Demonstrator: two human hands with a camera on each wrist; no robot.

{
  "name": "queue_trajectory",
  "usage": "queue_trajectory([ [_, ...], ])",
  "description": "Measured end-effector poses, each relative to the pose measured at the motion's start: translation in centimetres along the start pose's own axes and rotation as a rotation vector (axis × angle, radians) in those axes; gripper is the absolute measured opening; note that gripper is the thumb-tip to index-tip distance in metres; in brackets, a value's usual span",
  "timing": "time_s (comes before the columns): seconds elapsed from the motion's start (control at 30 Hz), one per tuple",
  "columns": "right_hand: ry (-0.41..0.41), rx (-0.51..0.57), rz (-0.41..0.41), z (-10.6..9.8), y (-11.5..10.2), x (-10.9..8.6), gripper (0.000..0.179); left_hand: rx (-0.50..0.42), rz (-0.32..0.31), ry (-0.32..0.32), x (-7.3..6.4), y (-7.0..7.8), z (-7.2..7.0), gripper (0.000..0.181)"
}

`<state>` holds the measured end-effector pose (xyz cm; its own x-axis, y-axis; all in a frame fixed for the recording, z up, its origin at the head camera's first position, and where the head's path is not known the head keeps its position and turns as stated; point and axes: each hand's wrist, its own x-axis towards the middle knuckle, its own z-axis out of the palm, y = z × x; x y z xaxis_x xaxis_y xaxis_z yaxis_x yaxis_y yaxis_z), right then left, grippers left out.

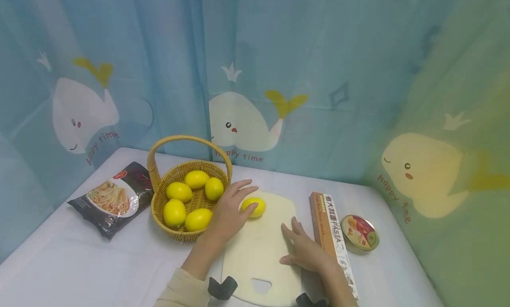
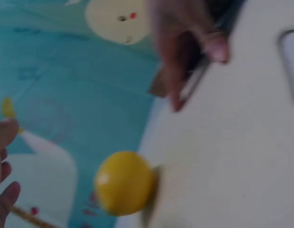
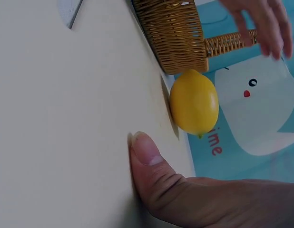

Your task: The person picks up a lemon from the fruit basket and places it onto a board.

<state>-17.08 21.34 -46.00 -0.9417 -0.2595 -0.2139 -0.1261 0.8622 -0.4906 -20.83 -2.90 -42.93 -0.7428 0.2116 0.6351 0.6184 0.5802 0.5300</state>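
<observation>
A yellow lemon [image 1: 255, 208] lies on the upper left part of a cream cutting board [image 1: 259, 249]. My left hand [image 1: 231, 214] is beside and partly over it in the head view, fingers spread and relaxed. In the right wrist view that hand [image 3: 263, 23] hangs apart from the lemon [image 3: 194, 102] with nothing in its fingers. My right hand [image 1: 304, 249] rests at the board's right edge. Its thumb [image 3: 147, 152] touches the board's surface, the other fingers loosely extended along the edge.
Left of the board stands a wicker basket [image 1: 179, 235] with a tall handle, holding several lemons. A black noodle packet [image 1: 137, 196] lies farther left. To the right are a pasta box [image 1: 324, 223] and a round tin [image 1: 360, 232]. A blue curtain [image 1: 338, 134] hangs behind the table.
</observation>
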Motion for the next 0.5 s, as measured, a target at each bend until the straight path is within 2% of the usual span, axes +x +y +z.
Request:
queue_trajectory([
  [0.13,0.001,0.009,0.008,0.1,0.1,-0.1,0.095,-0.038,0.016,-0.041,0.6,-0.6,-3.9,0.04],
  [0.23,0.004,-0.005,0.016,0.2,0.1,0.0,0.095,-0.039,-0.02,-0.074,0.7,-1.8,-6.3,0.039],
  [0.37,0.001,-0.021,0.02,0.2,0.0,0.1,0.095,-0.047,-0.146,-0.15,0.3,-3.8,-8.5,0.041],
  [0.5,-0.009,-0.026,0.024,0.1,-0.1,0.2,0.095,-0.057,-0.288,-0.313,-0.5,-5.4,-9.8,0.047],
])
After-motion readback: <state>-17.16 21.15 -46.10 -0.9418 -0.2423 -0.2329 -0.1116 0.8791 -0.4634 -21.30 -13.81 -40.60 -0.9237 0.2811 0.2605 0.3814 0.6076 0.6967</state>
